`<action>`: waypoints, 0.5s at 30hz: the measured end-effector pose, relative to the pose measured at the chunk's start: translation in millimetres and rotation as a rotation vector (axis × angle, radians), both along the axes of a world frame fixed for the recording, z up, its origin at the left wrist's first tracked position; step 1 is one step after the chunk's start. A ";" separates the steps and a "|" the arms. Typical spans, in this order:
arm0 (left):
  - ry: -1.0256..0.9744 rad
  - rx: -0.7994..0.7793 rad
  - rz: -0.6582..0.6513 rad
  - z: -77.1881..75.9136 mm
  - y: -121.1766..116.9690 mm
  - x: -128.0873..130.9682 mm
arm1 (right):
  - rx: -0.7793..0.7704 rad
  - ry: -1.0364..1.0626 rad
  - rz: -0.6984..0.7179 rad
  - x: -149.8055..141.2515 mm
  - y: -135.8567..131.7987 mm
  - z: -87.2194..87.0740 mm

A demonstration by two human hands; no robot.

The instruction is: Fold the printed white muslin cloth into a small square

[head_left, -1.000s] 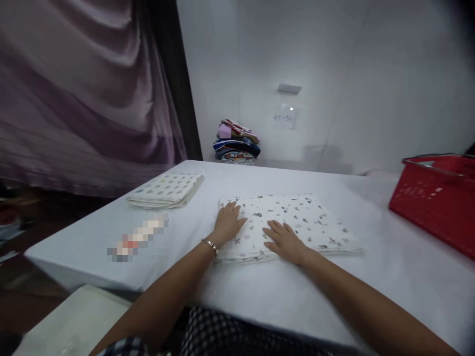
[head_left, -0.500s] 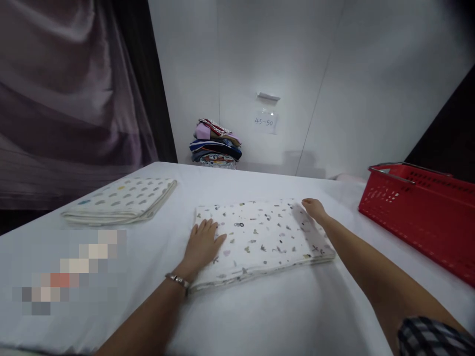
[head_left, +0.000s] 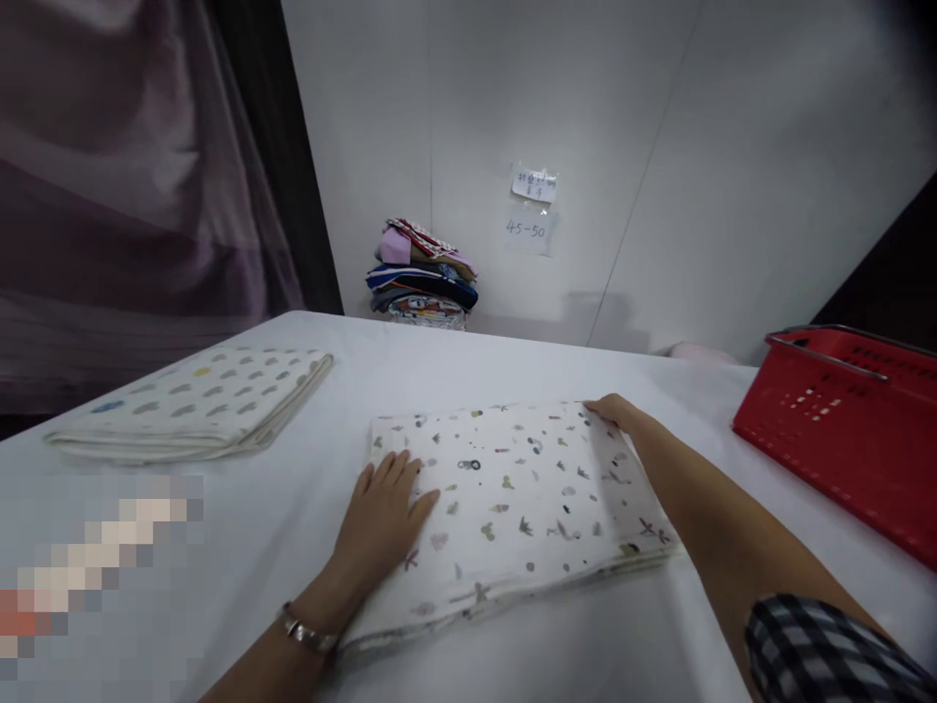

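A folded white baby blanket with small grey, olive and dark prints lies in front of me. My left hand rests flat on its left part, fingers stretched out and thumb apart. At the far right corner my right hand has its fingers closed on the cloth edge; the fingertips are partly hidden. Off to the left is another folded blanket, cream with grey cloud shapes, one yellow and one blue. Neither hand touches it.
A white-covered table carries both blankets. On the right stands a red plastic basket with a metal handle. A stack of folded cloths is by the back wall, below paper signs. A blurred-out patch covers the lower left.
My right hand has come to the blanket's far right corner. My left hand stays flat on the cloth. The view has shifted, so the blanket looks nearer and the basket farther right.
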State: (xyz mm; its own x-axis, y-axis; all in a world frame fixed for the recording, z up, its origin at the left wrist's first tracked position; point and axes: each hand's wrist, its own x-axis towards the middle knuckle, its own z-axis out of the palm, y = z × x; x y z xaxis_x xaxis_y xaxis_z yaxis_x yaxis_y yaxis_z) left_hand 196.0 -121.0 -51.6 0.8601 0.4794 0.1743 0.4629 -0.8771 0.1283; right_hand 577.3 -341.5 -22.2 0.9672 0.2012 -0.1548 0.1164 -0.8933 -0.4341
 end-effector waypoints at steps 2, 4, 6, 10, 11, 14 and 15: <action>-0.013 -0.012 -0.005 -0.1 0.2 -0.1 | -0.013 -0.027 0.013 2.5 0.1 -1.3; -0.024 -0.021 -0.010 0.5 0.0 -0.5 | -0.030 -0.081 0.032 3.2 -1.6 -3.5; -0.023 -0.030 -0.023 2.0 -1.2 -1.4 | -0.062 -0.135 0.043 1.5 -3.7 -6.5; -0.010 -0.060 -0.035 6.9 -6.6 -3.9 | -0.135 -0.183 0.050 -7.1 -7.1 -11.5; -0.011 -0.064 -0.034 8.0 -8.1 -4.5 | -0.147 -0.184 0.057 -8.9 -8.3 -11.9; -0.025 -0.075 -0.037 10.2 -11.7 -6.4 | -0.184 -0.184 0.078 -11.1 -13.9 -10.5; -0.036 -0.078 -0.038 10.5 -12.4 -7.1 | -0.207 -0.189 0.079 -11.3 -16.0 -9.8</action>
State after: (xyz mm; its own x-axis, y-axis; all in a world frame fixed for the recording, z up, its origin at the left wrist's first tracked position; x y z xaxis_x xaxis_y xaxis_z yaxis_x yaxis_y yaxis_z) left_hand 188.9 -133.4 -41.1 0.8717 0.4603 0.1681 0.4238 -0.8804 0.2131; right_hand 565.9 -357.5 -32.0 0.9655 0.2596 -0.0188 0.2503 -0.9457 -0.2074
